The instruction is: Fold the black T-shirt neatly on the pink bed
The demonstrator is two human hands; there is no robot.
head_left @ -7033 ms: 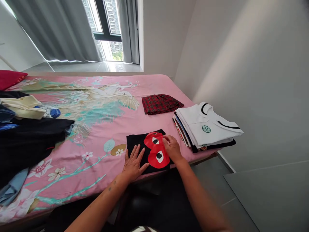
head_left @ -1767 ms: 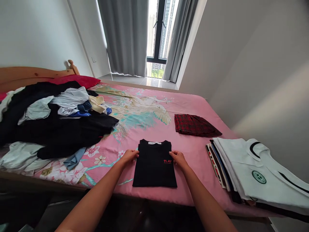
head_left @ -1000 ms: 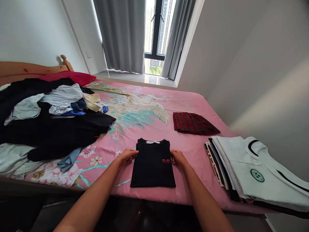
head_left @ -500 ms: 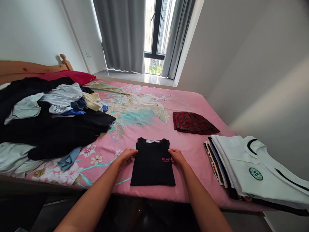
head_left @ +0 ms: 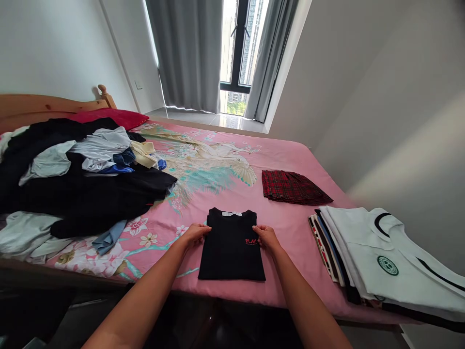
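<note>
A black T-shirt (head_left: 230, 254) with red "PLAY" lettering lies folded into a neat rectangle near the bed's front edge, its collar and white label facing away from me. My left hand (head_left: 196, 234) pinches its left side just below the shoulder. At the same height on the right side, my right hand (head_left: 267, 236) pinches the other edge, close to the lettering. The undersides of the fingers on both hands are partly hidden.
Loose clothes (head_left: 90, 194) are heaped on the left of the pink flowered bedsheet (head_left: 203, 189). A folded red plaid skirt (head_left: 294, 187) lies beyond my right hand. Folded garments are stacked at the right, topped by a white shirt (head_left: 363, 237) with a green badge.
The whole scene has shifted slightly right and down in view as the camera turned a little. Both hands keep their grip on the T-shirt, which stays in place on the bed.
</note>
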